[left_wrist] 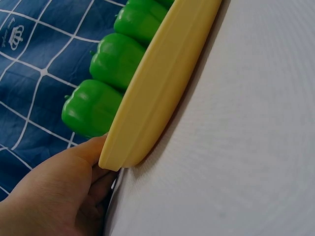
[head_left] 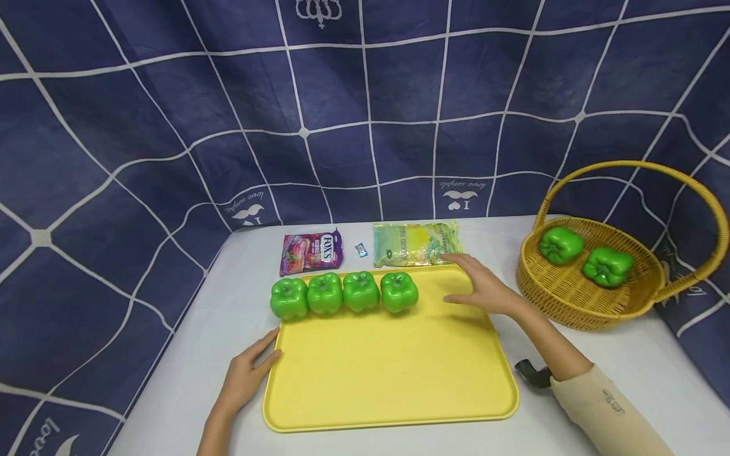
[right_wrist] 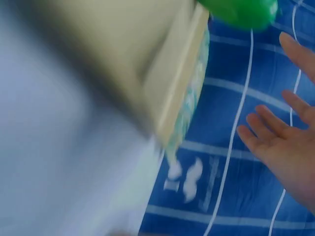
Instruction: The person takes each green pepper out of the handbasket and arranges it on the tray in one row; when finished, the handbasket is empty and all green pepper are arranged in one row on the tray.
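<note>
My left hand (head_left: 244, 380) touches the outer left edge of the yellow tray (head_left: 393, 367), its fingers loosely extended. In the left wrist view, that hand (left_wrist: 59, 184) meets the rim just below a green bell pepper (left_wrist: 93, 107); some fingers are partly hidden. Several green peppers stand in a row along the tray's far side, the rightmost pepper (head_left: 399, 292) nearest my right hand. With nothing in it, my right hand (head_left: 489, 288) hovers over the tray's far right corner, fingers spread. The right wrist view shows this hand (right_wrist: 283, 135) apart from a blurred pepper (right_wrist: 243, 11).
A wicker basket (head_left: 593, 320) with two peppers (head_left: 561, 245) stands at the right. Behind the tray lie a purple candy bag (head_left: 311, 252), a small wrapped sweet (head_left: 361, 250) and a yellow-green packet (head_left: 413, 244). A black object (head_left: 533, 373) sits by the right forearm.
</note>
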{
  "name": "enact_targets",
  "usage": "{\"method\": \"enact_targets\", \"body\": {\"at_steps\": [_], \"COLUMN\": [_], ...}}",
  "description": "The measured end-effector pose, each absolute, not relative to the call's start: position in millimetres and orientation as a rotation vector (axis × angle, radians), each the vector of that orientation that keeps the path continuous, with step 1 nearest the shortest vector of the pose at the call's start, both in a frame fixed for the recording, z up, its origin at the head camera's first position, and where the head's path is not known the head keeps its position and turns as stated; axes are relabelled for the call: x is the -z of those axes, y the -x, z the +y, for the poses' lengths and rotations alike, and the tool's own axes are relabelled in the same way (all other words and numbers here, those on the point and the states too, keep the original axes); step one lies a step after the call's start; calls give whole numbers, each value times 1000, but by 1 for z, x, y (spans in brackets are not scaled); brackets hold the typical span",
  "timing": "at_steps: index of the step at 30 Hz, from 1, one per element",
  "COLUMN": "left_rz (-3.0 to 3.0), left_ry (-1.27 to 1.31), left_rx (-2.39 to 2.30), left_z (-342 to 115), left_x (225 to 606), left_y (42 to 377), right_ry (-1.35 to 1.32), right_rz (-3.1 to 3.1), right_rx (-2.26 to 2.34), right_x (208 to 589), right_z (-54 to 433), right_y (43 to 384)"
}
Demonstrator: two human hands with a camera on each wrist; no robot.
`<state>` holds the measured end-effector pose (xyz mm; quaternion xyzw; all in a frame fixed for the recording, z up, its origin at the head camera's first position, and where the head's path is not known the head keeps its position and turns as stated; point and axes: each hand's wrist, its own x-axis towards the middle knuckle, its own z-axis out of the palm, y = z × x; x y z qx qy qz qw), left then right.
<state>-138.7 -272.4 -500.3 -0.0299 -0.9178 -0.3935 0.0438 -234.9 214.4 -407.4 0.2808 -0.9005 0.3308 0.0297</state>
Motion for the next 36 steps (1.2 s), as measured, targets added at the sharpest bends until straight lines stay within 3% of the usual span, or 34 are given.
{"method": "enact_targets", "body": {"at_steps": [19,36], "left_rz": [-2806,-2802], "left_ry": [94,89], "left_rx": [1193,1202], "left_z": [-272,-273], "left_x": [499,501], "left_y": [139,140], "right_ry": [-97,159], "right_rz": [-2708,-2912], "right_rx": [-804,-722], "right_x": [400,417], "right_z": [394,448], "right_y": [223,241]}}
